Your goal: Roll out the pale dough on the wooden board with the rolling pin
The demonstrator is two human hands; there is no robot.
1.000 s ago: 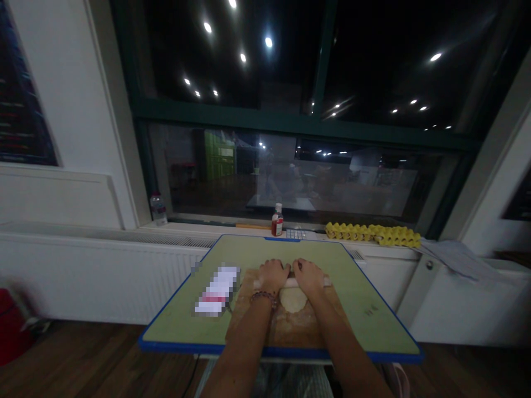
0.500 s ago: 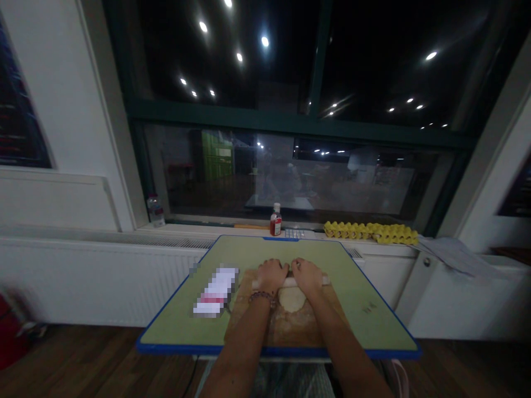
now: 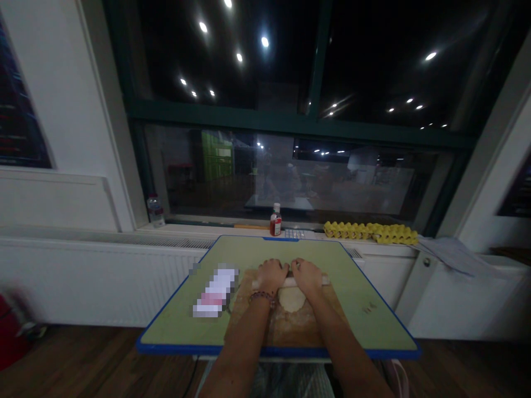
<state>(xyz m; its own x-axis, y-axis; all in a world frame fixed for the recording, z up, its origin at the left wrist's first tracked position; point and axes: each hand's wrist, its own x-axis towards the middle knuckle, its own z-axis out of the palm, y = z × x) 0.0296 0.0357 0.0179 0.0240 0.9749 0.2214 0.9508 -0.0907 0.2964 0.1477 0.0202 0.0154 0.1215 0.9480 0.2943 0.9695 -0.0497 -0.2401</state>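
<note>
A pale rolling pin (image 3: pixel 289 282) lies crosswise near the far side of a wooden board (image 3: pixel 294 330). My left hand (image 3: pixel 271 275), with a beaded bracelet at the wrist, curls over its left part. Over the right part my right hand (image 3: pixel 307 275) is closed in the same way. Between my forearms, just on the near side of the pin, a flat round of dough (image 3: pixel 291 299) rests on the board. Pale dusty marks show on the wood around it. My palms and the pin's middle grip are partly hidden by my hands.
The board sits on a green table (image 3: pixel 178 330) with a blue rim. A blurred-out phone-like rectangle (image 3: pixel 218 290) lies left of it. On the sill stand a small red-labelled bottle (image 3: pixel 276 220), a clear bottle (image 3: pixel 156 211) and yellow egg cartons (image 3: pixel 370 232).
</note>
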